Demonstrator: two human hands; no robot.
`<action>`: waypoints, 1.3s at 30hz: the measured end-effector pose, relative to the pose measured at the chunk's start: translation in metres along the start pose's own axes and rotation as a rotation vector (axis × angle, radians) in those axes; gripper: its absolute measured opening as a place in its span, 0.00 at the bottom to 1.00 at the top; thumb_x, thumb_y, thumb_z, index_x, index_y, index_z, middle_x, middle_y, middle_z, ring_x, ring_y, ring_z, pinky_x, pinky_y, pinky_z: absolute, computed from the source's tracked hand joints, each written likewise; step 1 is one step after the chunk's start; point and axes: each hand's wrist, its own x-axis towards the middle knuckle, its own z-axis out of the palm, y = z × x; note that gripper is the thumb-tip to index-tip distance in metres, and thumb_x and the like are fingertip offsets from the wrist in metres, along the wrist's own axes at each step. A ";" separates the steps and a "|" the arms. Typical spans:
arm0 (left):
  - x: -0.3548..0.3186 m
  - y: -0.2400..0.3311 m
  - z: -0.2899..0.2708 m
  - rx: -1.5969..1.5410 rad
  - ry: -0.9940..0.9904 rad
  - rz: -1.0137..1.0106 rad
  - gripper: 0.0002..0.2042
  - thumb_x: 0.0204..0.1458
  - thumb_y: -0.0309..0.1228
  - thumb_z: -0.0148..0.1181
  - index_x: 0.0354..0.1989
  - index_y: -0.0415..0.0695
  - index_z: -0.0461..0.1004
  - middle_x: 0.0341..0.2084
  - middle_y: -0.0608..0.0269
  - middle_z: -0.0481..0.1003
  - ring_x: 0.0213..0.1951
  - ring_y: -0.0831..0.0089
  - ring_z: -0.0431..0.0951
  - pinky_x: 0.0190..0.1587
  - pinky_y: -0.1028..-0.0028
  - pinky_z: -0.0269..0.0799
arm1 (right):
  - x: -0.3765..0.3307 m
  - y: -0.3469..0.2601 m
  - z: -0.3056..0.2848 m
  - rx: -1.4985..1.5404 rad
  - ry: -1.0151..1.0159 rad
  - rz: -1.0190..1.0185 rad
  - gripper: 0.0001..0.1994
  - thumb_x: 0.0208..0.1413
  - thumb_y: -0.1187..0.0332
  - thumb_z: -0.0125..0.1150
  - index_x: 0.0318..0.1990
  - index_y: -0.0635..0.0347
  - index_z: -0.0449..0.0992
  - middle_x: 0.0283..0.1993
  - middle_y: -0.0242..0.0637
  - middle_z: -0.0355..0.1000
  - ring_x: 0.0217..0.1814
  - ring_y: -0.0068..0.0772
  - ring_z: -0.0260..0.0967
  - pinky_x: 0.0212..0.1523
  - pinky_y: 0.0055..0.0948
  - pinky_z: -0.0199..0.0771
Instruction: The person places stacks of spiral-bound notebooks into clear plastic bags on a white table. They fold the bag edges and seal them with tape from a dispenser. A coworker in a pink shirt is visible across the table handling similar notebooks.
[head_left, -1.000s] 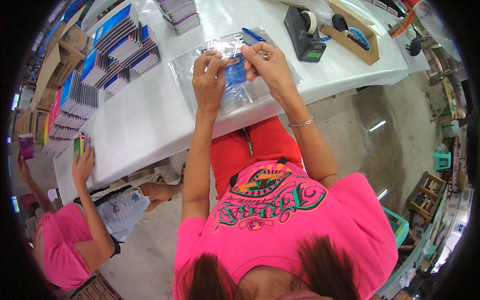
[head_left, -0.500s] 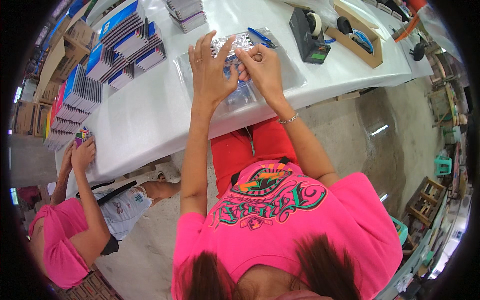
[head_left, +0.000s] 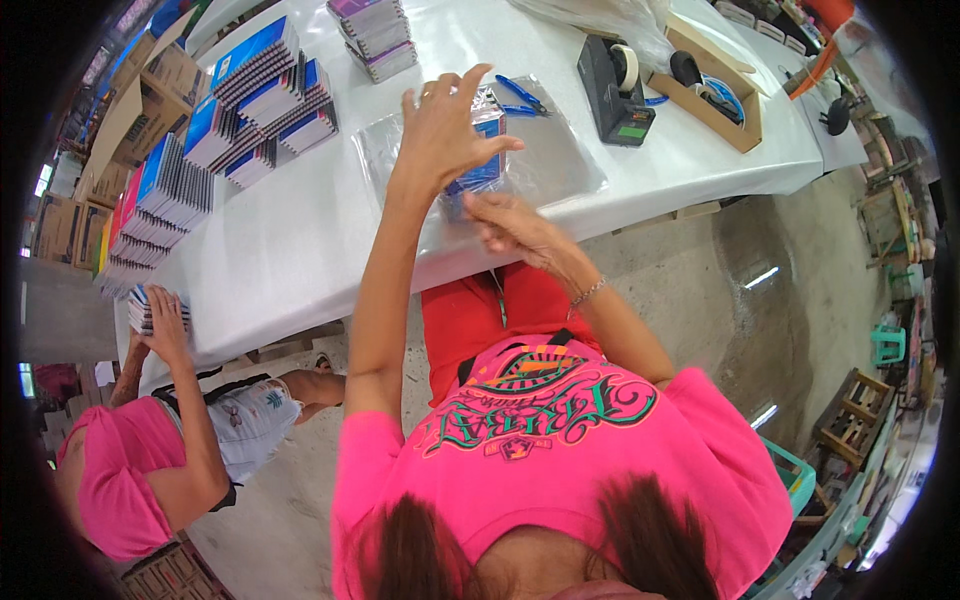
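Note:
A small blue-covered bundle (head_left: 482,165) lies on clear plastic sheets (head_left: 565,160) at the table's front edge, partly hidden by my left hand. My left hand (head_left: 440,130) reaches over it with fingers spread and thumb stretched to the right; it grips nothing. Closer to me, at the near edge of the plastic, my right hand (head_left: 515,232) is curled, thumb and fingers drawn together. It is slightly blurred, and what it pinches, if anything, I cannot make out. Blue-handled cutters (head_left: 522,95) rest on the plastic just beyond the bundle.
Stacks of spiral notebooks (head_left: 265,85) stand at the far left, with another stack (head_left: 375,40) at the back. A tape dispenser (head_left: 615,95) and an open cardboard box (head_left: 715,100) with tape are on the right. At the left table end, a co-worker's hand (head_left: 165,320) holds a small stack.
My right hand has left my left hand and come down toward me. My left hand has shifted slightly right and spread, uncovering more of the bundle. The co-worker's hands have moved down slightly.

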 end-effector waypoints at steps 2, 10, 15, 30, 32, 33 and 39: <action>0.012 -0.002 0.002 -0.090 -0.094 0.017 0.42 0.35 0.51 0.72 0.62 0.52 0.62 0.48 0.49 0.73 0.51 0.52 0.73 0.58 0.49 0.56 | 0.008 0.013 0.017 0.425 -0.174 0.055 0.12 0.56 0.64 0.63 0.39 0.63 0.72 0.40 0.41 0.74 0.35 0.32 0.73 0.38 0.29 0.76; -0.023 -0.023 -0.015 -1.290 0.517 -0.108 0.34 0.48 0.34 0.70 0.63 0.49 0.59 0.46 0.61 0.70 0.49 0.70 0.74 0.51 0.72 0.75 | 0.025 -0.061 -0.013 0.560 -0.154 -0.599 0.27 0.56 0.79 0.53 0.64 0.53 0.57 0.49 0.44 0.69 0.53 0.37 0.68 0.53 0.33 0.72; -0.063 -0.038 0.037 -1.155 0.219 -0.289 0.43 0.47 0.35 0.70 0.68 0.45 0.49 0.61 0.51 0.60 0.62 0.62 0.62 0.64 0.66 0.58 | 0.007 -0.115 -0.021 -0.033 -0.076 -0.701 0.40 0.35 0.85 0.47 0.65 0.54 0.58 0.57 0.41 0.61 0.54 0.31 0.64 0.51 0.26 0.68; -0.024 -0.008 -0.044 0.077 -0.031 0.203 0.24 0.42 0.29 0.68 0.52 0.53 0.74 0.63 0.62 0.58 0.69 0.58 0.50 0.65 0.54 0.52 | -0.019 -0.146 -0.051 -1.481 0.080 -0.947 0.22 0.43 0.74 0.67 0.50 0.53 0.74 0.59 0.41 0.64 0.62 0.42 0.62 0.61 0.35 0.62; -0.008 -0.005 -0.065 -0.044 0.010 0.187 0.07 0.44 0.31 0.68 0.32 0.46 0.79 0.57 0.62 0.66 0.64 0.61 0.59 0.61 0.59 0.58 | -0.015 -0.167 -0.047 -1.376 0.036 -0.983 0.08 0.47 0.65 0.68 0.32 0.56 0.80 0.46 0.39 0.72 0.50 0.38 0.69 0.55 0.36 0.66; -0.002 -0.006 -0.077 -0.123 0.014 0.161 0.07 0.45 0.31 0.67 0.32 0.46 0.79 0.56 0.62 0.67 0.62 0.62 0.62 0.60 0.60 0.59 | -0.017 -0.176 -0.041 -1.285 0.062 -1.059 0.09 0.47 0.62 0.68 0.31 0.57 0.81 0.43 0.38 0.74 0.47 0.37 0.70 0.52 0.36 0.67; 0.028 0.010 -0.085 -0.232 0.213 -0.020 0.14 0.46 0.35 0.66 0.41 0.47 0.77 0.43 0.60 0.73 0.47 0.66 0.72 0.51 0.66 0.67 | 0.004 -0.215 -0.024 -1.256 0.143 -1.249 0.14 0.48 0.56 0.69 0.34 0.57 0.81 0.37 0.32 0.76 0.40 0.31 0.72 0.42 0.31 0.72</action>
